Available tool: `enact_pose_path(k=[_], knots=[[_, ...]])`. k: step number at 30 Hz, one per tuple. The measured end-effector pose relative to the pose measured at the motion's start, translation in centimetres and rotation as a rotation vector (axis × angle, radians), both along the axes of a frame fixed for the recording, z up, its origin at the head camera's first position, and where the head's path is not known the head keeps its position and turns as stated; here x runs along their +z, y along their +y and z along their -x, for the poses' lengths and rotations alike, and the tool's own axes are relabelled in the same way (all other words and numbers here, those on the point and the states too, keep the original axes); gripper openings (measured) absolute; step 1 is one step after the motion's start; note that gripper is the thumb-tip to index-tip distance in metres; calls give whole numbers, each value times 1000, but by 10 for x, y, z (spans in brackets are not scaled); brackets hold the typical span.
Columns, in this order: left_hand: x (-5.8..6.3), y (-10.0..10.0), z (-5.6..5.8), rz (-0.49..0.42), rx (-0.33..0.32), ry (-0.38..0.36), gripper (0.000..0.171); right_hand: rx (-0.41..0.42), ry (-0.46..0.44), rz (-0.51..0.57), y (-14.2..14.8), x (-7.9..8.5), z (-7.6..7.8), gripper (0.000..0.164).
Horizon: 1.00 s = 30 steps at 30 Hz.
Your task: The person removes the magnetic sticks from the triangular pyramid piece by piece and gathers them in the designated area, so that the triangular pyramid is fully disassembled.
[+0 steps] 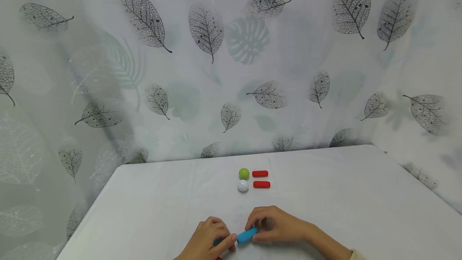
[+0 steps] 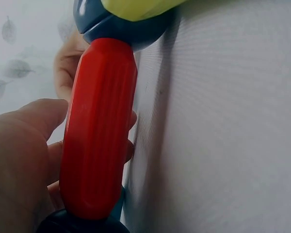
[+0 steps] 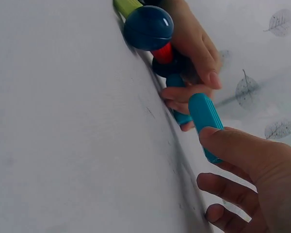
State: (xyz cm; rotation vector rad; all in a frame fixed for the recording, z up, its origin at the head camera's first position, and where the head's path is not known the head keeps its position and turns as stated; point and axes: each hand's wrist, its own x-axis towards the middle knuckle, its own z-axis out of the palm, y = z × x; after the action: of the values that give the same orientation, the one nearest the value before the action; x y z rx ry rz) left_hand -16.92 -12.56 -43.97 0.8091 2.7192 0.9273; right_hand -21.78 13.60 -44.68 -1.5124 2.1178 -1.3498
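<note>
My right hand (image 1: pixel 276 226) pinches a blue toy rod (image 1: pixel 247 236) between thumb and fingers, seen close in the right wrist view as a ribbed blue rod (image 3: pixel 203 114). Beside it, my left hand (image 1: pixel 209 238) grips a joined rod-and-ball toy. In the left wrist view its red rod (image 2: pixel 99 128) runs between a dark blue ball (image 2: pixel 121 31) and another dark ball at the bottom edge. A yellow-green rod (image 2: pixel 138 7) joins the upper ball. Another blue rod (image 3: pixel 182 117) shows beneath the left fingers, partly hidden by them. The right hand's rod points toward the left fingertips.
Farther back on the white table (image 1: pixel 162 196) lie a green ball (image 1: pixel 244 173), a white ball (image 1: pixel 243 186) and two red rods, one (image 1: pixel 260 173) behind the other (image 1: pixel 261 184). A leaf-patterned curtain (image 1: pixel 216 83) hangs behind the table.
</note>
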Motion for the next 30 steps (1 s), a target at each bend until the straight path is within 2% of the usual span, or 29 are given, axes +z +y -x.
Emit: enact_pose_path(k=[12,16,22,27,30], knots=[[-1,1,0,44,6,46,30,-203,12,-4,23,-2,17,19],[0,-1,-1,69,-23,70,27,-283,12,-11,30,-3,22,20],[4,-9,1,58,-170,112,22,-431,51,29,36,-7,26,21],[7,-20,6,-11,-328,78,14,-542,8,14,39,-11,29,22],[9,-26,10,-24,-414,48,18,-595,-17,-8,39,-13,30,22]])
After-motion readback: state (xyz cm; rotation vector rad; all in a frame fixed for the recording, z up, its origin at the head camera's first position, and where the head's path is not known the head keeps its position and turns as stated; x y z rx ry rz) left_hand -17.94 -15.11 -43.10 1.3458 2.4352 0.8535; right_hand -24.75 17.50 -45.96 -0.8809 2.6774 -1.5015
